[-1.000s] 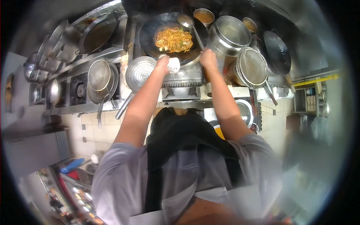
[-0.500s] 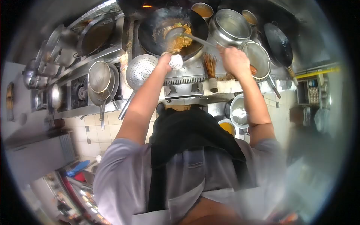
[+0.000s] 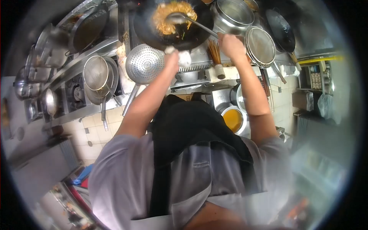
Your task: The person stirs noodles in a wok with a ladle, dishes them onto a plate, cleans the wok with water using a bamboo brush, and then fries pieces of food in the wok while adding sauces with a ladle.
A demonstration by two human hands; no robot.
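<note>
At the top centre, a dark wok (image 3: 145, 28) holds noodles (image 3: 159, 21), blurred and spread toward its far side. My left hand (image 3: 171, 59) is closed round a white cloth (image 3: 184, 59) at the wok's near edge; the grip on the rim itself is hidden. A metal ladle (image 3: 177, 17) lies over the noodles, its handle running right to my right hand (image 3: 231, 46), which is wrapped round the end. Just left of my right hand, a bundle of thin sticks (image 3: 214, 51) stands at the stove's front edge.
A perforated strainer (image 3: 145, 63) rests left of my left hand. Wire sieves (image 3: 96, 73) lie farther left, and another sieve (image 3: 260, 46) sits right of my right hand beside a large pot (image 3: 234, 13). Below stands a pot of orange liquid (image 3: 233, 119).
The ladle first swung into the wok as my right hand moved right. Since then, the noodles have spread out and shifted toward the wok's far side. The whole view has shifted, with the stove higher in it.
</note>
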